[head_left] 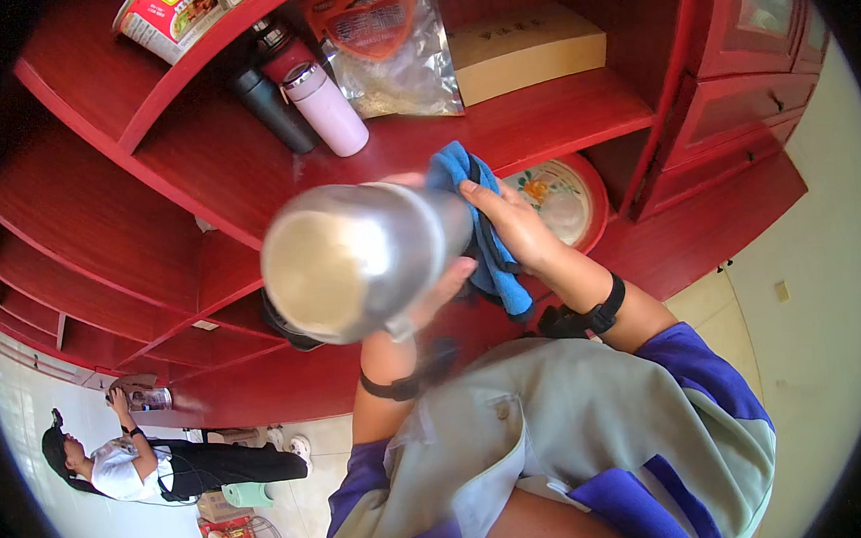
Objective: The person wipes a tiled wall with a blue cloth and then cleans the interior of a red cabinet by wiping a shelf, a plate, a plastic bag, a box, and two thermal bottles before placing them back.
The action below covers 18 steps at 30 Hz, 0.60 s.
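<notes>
A large silver metal flask [356,259], smeared by motion, is held up tilted in front of the red shelves, its broad round base toward me. My left hand [437,296] is closed around its lower side, partly hidden behind it. With my right hand [515,226] I grip a blue cloth [494,255] with dark edging, the thumb on top. This cloth lies against the narrower far end of the flask, which it partly covers. What kind of opening or lid that end has is hidden.
Behind the flask, a red shelf unit [559,113] holds a pink bottle [327,111], a dark bottle [276,111], a plastic bag [393,59] and a cardboard box [531,51]. A flowered round tray [575,206] sits lower. At far left, another person [137,469] stands by the unit.
</notes>
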{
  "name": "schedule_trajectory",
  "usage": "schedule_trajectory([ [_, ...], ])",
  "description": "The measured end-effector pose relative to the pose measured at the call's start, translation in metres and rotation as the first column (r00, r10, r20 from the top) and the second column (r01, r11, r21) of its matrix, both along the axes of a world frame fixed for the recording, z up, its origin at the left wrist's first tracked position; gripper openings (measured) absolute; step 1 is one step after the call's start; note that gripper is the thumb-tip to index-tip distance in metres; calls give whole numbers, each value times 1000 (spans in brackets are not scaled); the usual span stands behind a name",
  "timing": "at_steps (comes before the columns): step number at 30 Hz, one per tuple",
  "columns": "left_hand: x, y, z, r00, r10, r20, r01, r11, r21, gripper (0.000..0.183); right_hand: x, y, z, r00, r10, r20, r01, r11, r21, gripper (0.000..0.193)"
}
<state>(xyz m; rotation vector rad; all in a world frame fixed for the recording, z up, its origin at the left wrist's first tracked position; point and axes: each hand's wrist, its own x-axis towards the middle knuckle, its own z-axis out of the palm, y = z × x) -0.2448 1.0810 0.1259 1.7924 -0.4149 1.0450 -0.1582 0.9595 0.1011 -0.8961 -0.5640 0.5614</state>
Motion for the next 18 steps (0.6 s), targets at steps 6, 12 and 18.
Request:
schedule_trajectory([
  [6, -20, 40, 19, 996, 84, 23, -77, 973, -218, 74, 10, -11, 7, 860, -147, 488, 275, 940, -202, 31],
  [12, -10, 91, 22, 991, 107, -83, -129, 928, -350, 51, 3, 16, 38, 640, -62, 766, 232, 966, -115, 46],
  [18, 27, 113, 28, 977, 11, -215, -74, 956, -285, 56, 47, 77, 27, 831, 11, 556, 28, 998, -61, 60],
])
